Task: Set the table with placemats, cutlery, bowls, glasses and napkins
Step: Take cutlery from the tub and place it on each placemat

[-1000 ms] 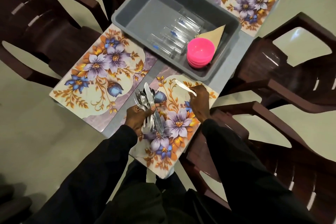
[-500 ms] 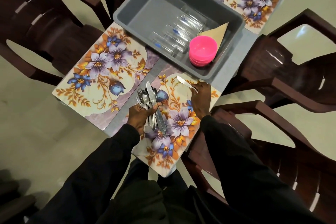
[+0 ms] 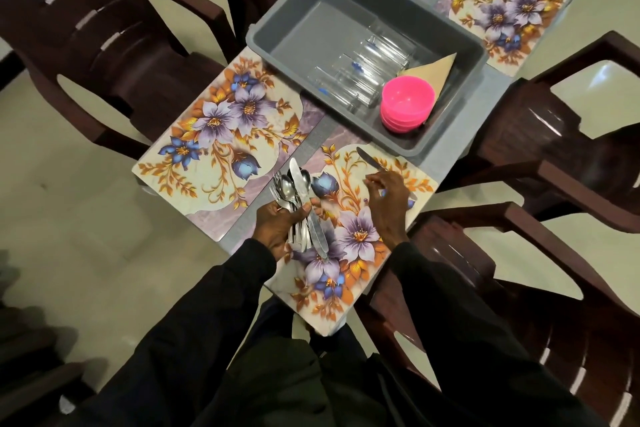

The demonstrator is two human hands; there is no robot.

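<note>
Grey tub (image 3: 311,28) holding pink bowls (image 3: 407,102) overlaps the near placemat (image 3: 356,236)

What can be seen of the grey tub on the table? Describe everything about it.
A rectangular grey tub, plastic by its look, with rounded corners, a rolled rim and sloping walls. It stands upright and open on the grey table, among four flowered placemats. Inside lie clear glasses on their sides, a stack of pink bowls and a tan napkin; the rest of its floor is bare.
</note>
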